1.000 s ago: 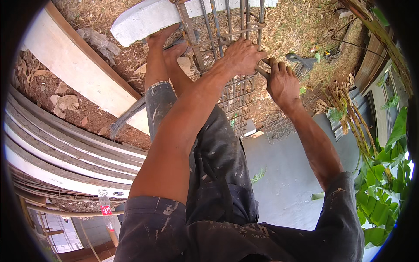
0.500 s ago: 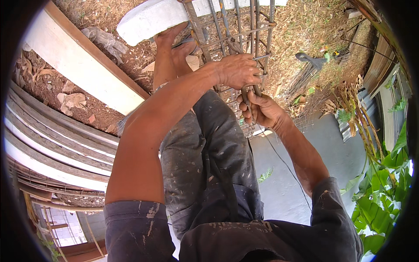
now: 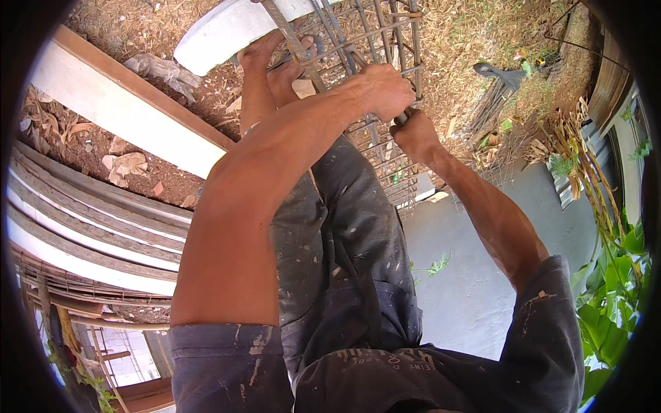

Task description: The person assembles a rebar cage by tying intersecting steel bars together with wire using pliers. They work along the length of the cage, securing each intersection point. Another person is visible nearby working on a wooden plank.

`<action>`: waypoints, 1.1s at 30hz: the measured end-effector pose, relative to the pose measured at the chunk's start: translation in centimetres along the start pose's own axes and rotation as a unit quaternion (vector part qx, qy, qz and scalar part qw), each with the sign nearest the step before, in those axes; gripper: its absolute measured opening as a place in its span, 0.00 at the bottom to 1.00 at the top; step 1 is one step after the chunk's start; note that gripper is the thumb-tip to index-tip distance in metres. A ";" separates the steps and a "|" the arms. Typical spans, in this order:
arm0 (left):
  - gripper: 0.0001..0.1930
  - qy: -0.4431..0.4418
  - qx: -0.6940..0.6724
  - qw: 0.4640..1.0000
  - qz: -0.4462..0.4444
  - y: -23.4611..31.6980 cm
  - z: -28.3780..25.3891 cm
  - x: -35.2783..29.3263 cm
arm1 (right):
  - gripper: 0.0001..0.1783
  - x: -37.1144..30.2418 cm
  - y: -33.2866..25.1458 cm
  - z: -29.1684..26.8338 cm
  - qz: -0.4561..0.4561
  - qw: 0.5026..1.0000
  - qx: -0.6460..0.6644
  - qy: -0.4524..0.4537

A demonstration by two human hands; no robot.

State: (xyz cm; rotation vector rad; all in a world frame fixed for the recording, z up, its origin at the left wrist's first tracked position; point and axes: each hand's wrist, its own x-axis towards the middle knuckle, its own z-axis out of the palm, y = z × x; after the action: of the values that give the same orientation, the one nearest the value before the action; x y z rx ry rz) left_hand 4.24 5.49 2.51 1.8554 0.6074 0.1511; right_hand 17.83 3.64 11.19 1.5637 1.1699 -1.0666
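Note:
A pair of pincers (image 3: 401, 117) is gripped between my two hands, mostly hidden by the fingers. My left hand (image 3: 387, 93) is closed around it, over the steel rebar cage (image 3: 416, 41). Just below and to the right, my right hand (image 3: 417, 138) makes a fist at the handle end, close to my left hand. Long bars with cross ties form the cage, which runs away from me beside my legs. Whether the jaws bite on a tie wire is hidden behind my left hand.
White-faced beams (image 3: 131, 103) lie at the left, with more stacked boards (image 3: 89, 227) nearer. A pale slab (image 3: 220, 38) lies beyond my feet. Dry shavings cover the ground, with a dark flat tool (image 3: 506, 74) at the right. Green leaves (image 3: 606, 330) edge the grey floor (image 3: 475, 275).
Both hands have moved slightly up and away from me. My right hand has turned and closed into a fist on the handles; the thin wire trailing below it is no longer visible.

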 end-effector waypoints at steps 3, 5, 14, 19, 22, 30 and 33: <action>0.08 -0.062 0.048 0.995 0.064 0.1 -0.1 -1.8 | 0.20 -0.9 -0.6 0.9 0.001 0.966 0.189 -0.176; 0.11 -0.069 0.051 0.995 0.059 -0.2 1.3 -3.6 | 0.21 -1.8 -1.5 2.6 -0.031 0.968 0.197 -0.153; 0.13 0.061 0.017 0.995 -0.076 -0.6 3.6 -7.5 | 0.29 0.0 7.1 5.2 -0.151 0.973 -0.074 0.159; 0.10 0.049 0.182 0.981 0.043 0.3 3.7 -3.8 | 0.41 1.8 6.6 10.6 -0.124 0.952 -0.025 0.278; 0.09 -0.057 0.138 0.988 0.050 2.1 5.0 -4.6 | 0.42 0.4 4.6 13.1 -0.140 0.947 0.092 0.274; 0.12 -0.187 0.123 0.974 -0.040 2.6 0.1 -6.5 | 0.13 -4.3 1.3 7.9 -0.157 0.898 0.390 0.128; 0.18 -0.055 0.098 0.989 -0.095 1.2 -3.6 -4.3 | 0.14 -2.2 0.1 3.9 -0.148 0.853 0.445 0.229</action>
State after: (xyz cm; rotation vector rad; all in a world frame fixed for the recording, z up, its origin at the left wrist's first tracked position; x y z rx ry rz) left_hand -0.48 6.17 5.73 1.9667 0.7386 -0.1408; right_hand 17.02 -0.63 12.40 2.5172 1.3383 -1.6436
